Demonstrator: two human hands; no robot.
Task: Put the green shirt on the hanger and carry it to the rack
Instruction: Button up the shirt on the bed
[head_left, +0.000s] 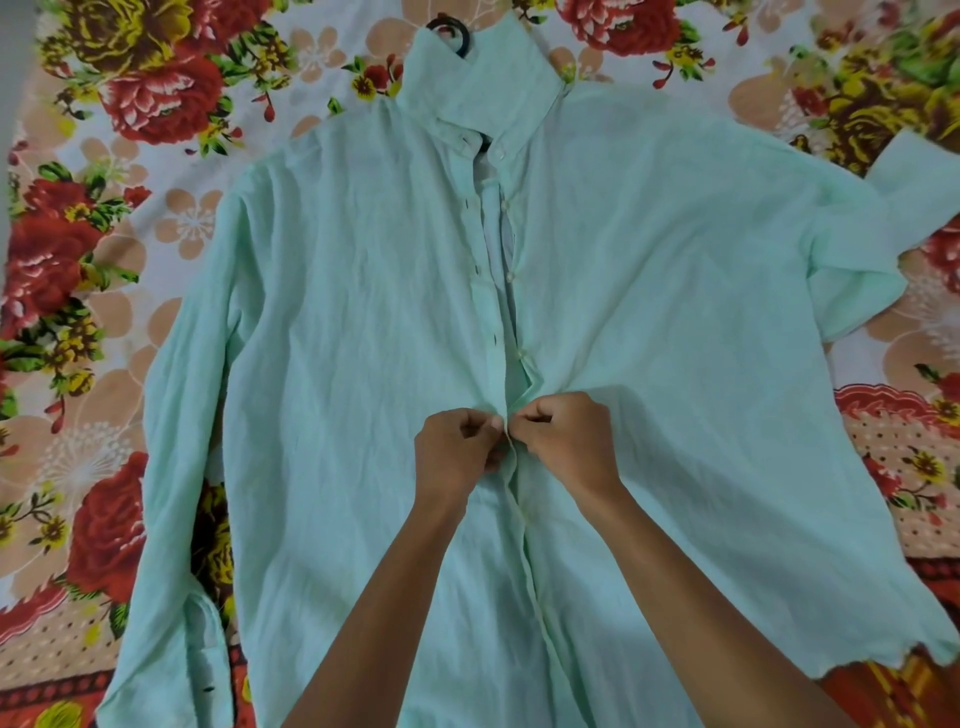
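The pale green shirt (343, 332) lies flat, front up, on a flowered bedsheet, collar at the far end. A black hanger sits inside it; only its hook (457, 32) pokes out above the collar. My left hand (457, 452) and my right hand (566, 441) meet at the button placket near the shirt's middle, each pinching one edge of the fabric. The placket below my hands looks closed, while above them it gapes with several buttons undone.
The flowered bedsheet (119, 104) covers the whole surface around the shirt. The left sleeve runs down along the shirt's side; the right sleeve (883, 218) spreads out and folds toward the right edge.
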